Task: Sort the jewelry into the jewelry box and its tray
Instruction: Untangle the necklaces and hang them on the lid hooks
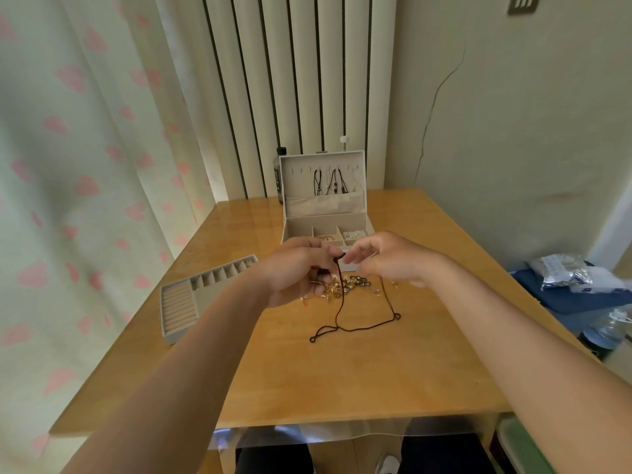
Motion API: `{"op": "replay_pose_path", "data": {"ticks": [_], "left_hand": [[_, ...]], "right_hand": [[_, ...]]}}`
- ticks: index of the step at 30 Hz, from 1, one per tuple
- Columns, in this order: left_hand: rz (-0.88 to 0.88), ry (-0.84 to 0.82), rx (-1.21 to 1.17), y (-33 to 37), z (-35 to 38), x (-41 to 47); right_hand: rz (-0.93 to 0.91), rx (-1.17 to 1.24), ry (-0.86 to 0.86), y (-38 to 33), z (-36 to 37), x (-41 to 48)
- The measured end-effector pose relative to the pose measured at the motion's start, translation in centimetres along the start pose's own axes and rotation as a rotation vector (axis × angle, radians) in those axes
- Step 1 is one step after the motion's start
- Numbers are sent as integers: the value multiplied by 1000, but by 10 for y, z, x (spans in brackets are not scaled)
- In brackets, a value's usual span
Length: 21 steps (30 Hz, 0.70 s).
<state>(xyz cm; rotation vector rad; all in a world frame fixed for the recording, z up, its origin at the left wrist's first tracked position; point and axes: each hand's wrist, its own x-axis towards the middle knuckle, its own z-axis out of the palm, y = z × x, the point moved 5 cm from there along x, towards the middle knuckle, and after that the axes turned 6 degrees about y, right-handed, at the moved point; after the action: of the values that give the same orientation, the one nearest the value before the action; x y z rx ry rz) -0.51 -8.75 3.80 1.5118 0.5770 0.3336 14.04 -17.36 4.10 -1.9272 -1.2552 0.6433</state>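
Wooden worktop [342, 378], jewelry box [290, 179] at 12 o'clock. Left hand [294, 271] pinching dark cord [359, 329] by top end, long axis toward 6 o'clock; right hand [393, 258] spread just beside, at 3.

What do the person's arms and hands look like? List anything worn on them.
Both are bare: the left hand and right hand have no gloves, and no ring shows. The left forearm and right forearm show no sleeve, watch or bracelet up to the frame's edge.
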Motion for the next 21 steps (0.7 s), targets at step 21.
{"op": "replay_pose_path", "data": {"ticks": [21], "left_hand": [[179,198,361,72,-22,-10]], "right_hand": [[-93,659,-47,-31,2,-10]]}}
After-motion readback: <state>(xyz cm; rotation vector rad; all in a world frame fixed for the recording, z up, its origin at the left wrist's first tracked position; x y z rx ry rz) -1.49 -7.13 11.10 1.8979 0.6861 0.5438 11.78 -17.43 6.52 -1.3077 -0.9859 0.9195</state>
